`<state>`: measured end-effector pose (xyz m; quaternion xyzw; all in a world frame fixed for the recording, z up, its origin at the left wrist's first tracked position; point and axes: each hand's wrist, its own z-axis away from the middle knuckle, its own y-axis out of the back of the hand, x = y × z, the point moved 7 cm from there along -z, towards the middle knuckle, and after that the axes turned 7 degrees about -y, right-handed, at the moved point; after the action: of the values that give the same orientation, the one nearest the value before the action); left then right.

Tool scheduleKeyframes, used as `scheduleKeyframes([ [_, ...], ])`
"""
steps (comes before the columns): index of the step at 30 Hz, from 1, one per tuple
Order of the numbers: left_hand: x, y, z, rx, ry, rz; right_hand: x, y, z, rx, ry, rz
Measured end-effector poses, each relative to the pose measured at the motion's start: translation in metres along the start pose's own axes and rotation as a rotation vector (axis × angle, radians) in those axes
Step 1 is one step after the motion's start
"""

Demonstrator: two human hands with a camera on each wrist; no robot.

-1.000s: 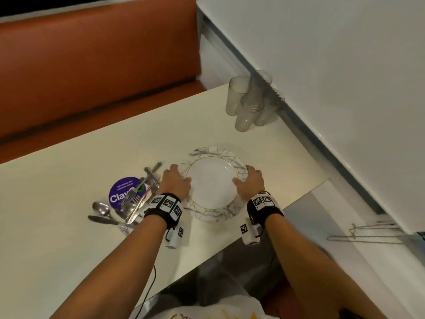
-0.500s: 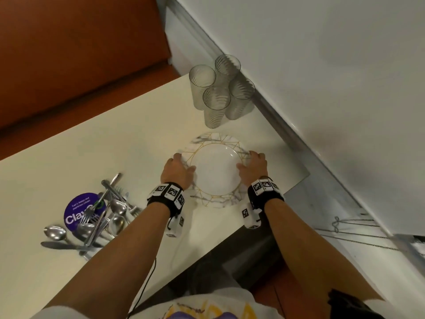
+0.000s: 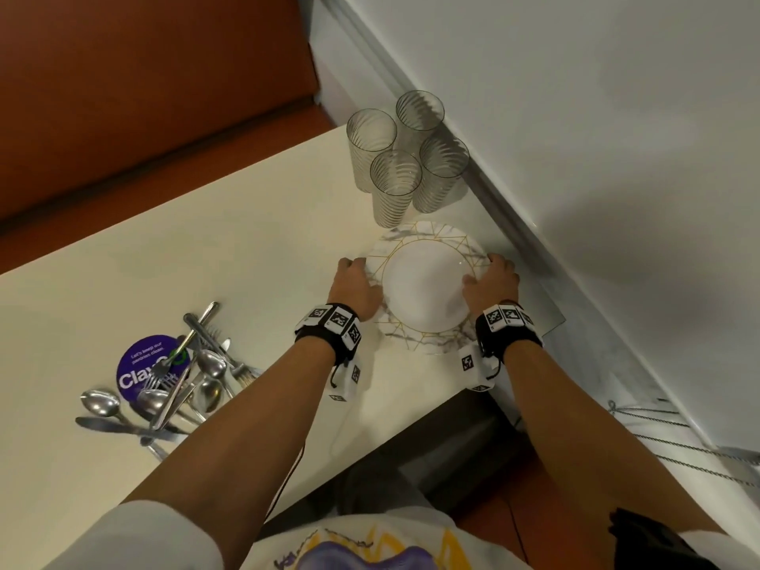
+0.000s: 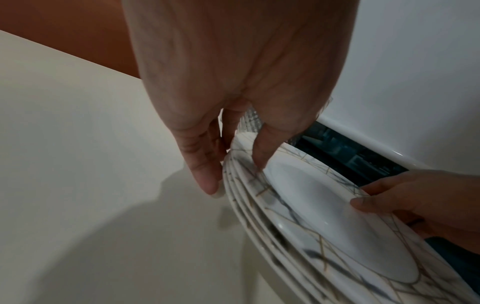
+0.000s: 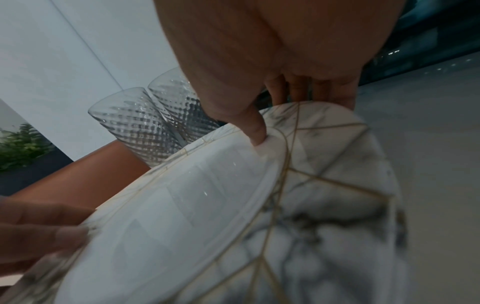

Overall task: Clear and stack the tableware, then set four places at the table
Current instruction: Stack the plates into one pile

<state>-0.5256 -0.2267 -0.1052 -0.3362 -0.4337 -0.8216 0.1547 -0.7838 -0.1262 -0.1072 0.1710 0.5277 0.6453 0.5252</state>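
Clearing looks done: both hands, left hand (image 3: 357,286) and right hand (image 3: 490,281), grip the plate stack (image 4: 265,218) beside four grouped glasses (image 3: 405,158); cutlery (image 3: 181,380) lies piled on the counter (image 3: 246,261). No places are set yet.

Only readable text I see: round purple sticker (image 3: 146,370) on the table (image 3: 255,248), big white letters "Clay" then cut off by the cutlery pile (image 3: 185,384) lying over it. Small white line above starts "Let's keep our", rest too small to read. My wristbands (image 3: 335,320) carry b/w square marker codes, no letters.
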Motion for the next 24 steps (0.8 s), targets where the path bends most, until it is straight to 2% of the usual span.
scheduleKeyframes([
  [4, -0.013, 0.012, 0.013, 0.052, -0.002, 0.07, -0.009, 0.01, 0.014, 0.14, 0.021, 0.052],
  [9, -0.046, 0.046, 0.044, 0.178, -0.044, 0.112, -0.054, 0.009, 0.065, 0.297, 0.272, -0.054],
  [18, -0.153, 0.123, 0.136, 0.302, 0.097, 0.197, -0.149, -0.105, 0.203, -0.042, 0.716, -0.183],
  [24, -0.25, 0.177, 0.208, 0.431, 0.23, 0.194, -0.199, -0.181, 0.311, -0.26, 0.889, -0.123],
])
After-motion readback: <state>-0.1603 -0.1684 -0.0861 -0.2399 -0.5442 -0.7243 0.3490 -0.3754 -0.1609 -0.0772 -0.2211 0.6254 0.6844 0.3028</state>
